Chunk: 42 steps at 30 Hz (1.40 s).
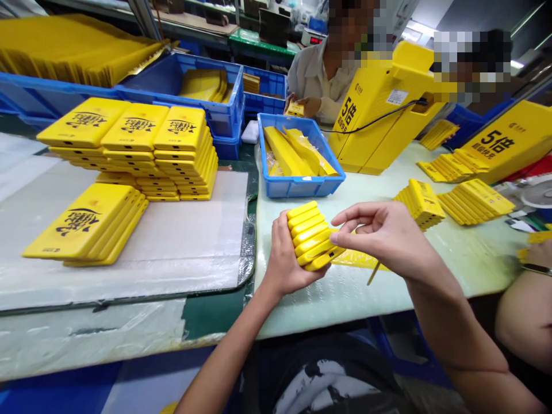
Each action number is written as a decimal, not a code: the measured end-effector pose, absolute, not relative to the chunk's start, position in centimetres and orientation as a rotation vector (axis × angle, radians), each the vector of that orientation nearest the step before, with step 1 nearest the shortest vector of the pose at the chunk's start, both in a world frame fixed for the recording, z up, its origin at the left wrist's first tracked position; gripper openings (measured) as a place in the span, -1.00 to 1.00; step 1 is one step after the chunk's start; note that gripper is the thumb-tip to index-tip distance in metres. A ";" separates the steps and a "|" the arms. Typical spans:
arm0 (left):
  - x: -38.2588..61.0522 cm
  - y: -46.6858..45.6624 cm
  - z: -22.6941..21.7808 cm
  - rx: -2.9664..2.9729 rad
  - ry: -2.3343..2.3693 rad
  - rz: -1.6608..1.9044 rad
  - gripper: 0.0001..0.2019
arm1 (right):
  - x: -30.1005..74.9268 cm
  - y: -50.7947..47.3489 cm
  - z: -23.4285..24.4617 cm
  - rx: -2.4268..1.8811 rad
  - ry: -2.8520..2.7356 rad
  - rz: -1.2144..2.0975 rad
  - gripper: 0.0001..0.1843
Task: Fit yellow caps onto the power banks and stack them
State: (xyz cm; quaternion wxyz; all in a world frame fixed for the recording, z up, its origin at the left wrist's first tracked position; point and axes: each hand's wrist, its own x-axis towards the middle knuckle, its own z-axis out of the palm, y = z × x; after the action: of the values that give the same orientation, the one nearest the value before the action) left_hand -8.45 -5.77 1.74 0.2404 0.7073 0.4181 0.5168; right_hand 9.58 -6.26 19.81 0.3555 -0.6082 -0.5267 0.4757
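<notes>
yellow flat cases (311, 237) sit fanned in a short stack in your left grip (284, 259), curled round them just above the pale tabletop (328, 305). your right grip (383, 233) is half open, with its fingertips (335, 223) right at the stack's edge, not really holding anything. heads up: that fan looks like it's held mostly by friction, so a slip or uneven squeeze could spill cases, and the loose yellow strip (357, 260) and thin stick (373, 273) below could catch one.

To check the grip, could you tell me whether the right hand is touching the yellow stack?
Touching. The head view shows the right hand with its thumb pressed against the end of the yellow stack, which sits in the left hand.
</notes>
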 end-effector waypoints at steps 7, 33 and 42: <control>-8.5 -5.8 1.7 1.939 1.171 1.389 0.38 | 9.2 -6.3 19.4 -1.590 -1.426 1.262 -0.71; -8.4 -5.4 1.7 1.910 1.150 1.460 0.35 | 12.4 -6.0 21.0 -1.383 -1.395 1.343 -0.46; -8.5 -5.5 2.0 1.867 1.146 1.424 0.31 | 10.5 -6.5 19.9 -1.454 -1.319 1.363 -0.54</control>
State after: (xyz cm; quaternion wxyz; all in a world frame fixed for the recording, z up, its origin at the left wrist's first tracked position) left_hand -8.47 -5.46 2.03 0.2615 0.6897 0.4232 0.5261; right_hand 10.52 -6.54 19.95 0.3670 -0.5657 -0.5135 0.5306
